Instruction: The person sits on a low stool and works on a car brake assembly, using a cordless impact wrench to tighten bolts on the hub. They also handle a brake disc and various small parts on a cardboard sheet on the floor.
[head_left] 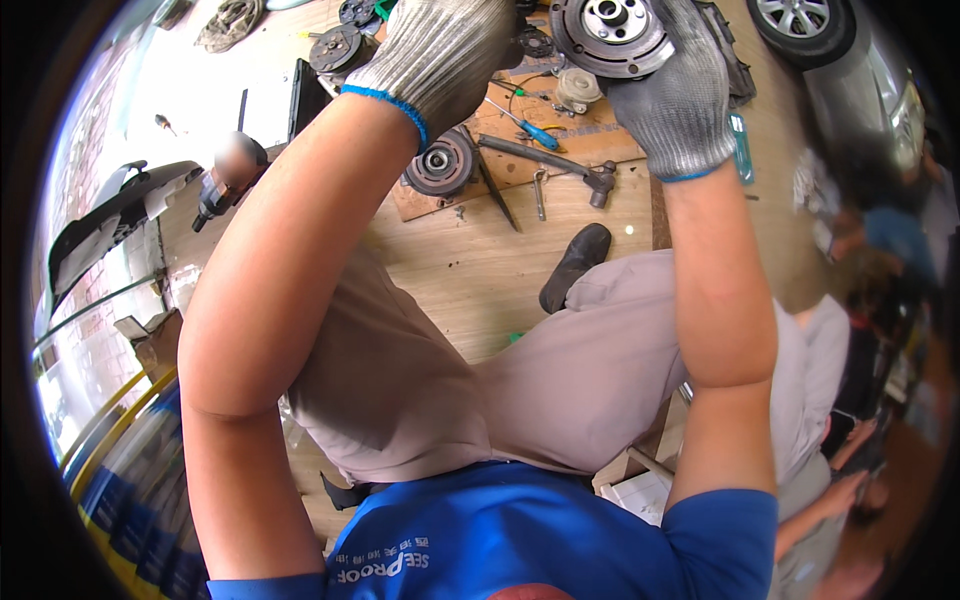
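Note:
My right hand (680,100), in a grey-coated knit glove, grips the right edge of a round metal compressor clutch pulley (600,60) with a bolted hub, at the top of the view. To its left my left hand (440,50), also gloved with a blue cuff, is curled closed. Its fingertips are mostly hidden, and what they hold cannot be made out. Below the left hand a second grooved pulley (441,166) lies on a cardboard sheet (585,125). A ball-peen hammer (598,184), a blue-handled screwdriver (538,134) and a small wrench (540,195) lie nearby.
A pale round part (577,90) sits beneath the held pulley. More round parts (340,50) lie at the upper left, near a dark power tool (228,180). My shoe (577,265) is close to the cardboard. A car wheel (805,25) stands upper right; other people are at right.

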